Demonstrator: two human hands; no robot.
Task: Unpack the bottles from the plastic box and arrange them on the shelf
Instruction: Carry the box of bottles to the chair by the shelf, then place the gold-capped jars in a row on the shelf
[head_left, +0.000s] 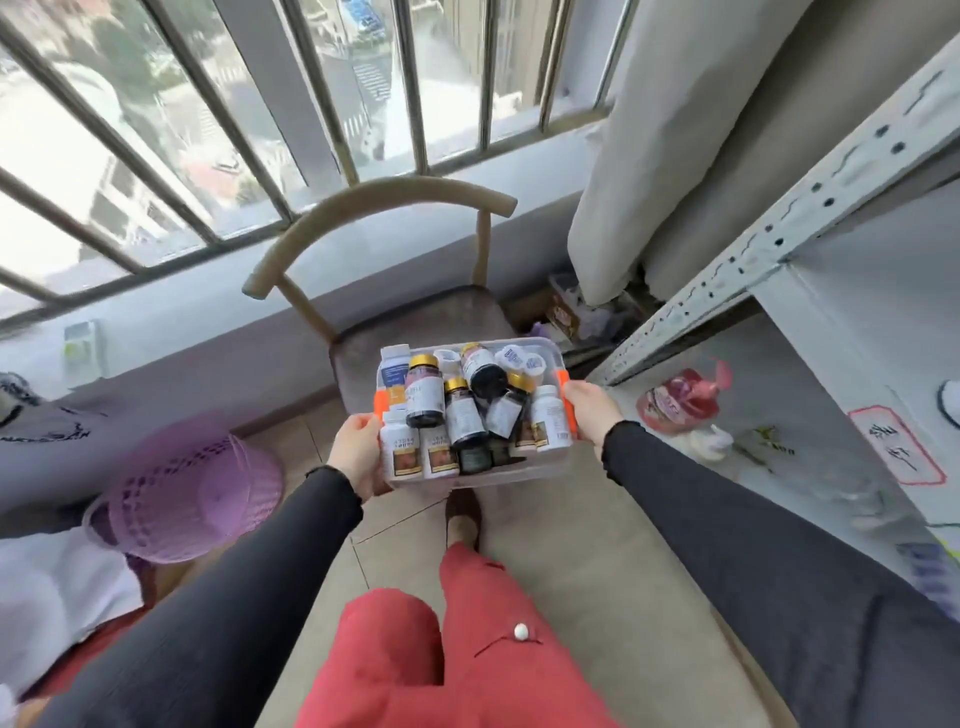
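The left hand (358, 452) is wrapped around the left end of the plastic box (498, 475), with the thumb on the rim. The right hand (592, 410) is closed on the right end, beside an orange clip (567, 405). The box is held from both ends, probably so it stays level and nothing spills. Both arms are stretched forward in dark sleeves, the right one a little higher in the frame.

The box is held up in the air at the center of the frame, in front of a chair (415, 322). Many bottles (464, 420) are piled inside it, some standing and some lying down. No bottle has been taken out yet, by the look of it.

The shelf (831, 322) is seen at the right of the frame, near the box. A red bag (680, 397) is lying on it. A purple basket (192, 499) is seen at the lower left.
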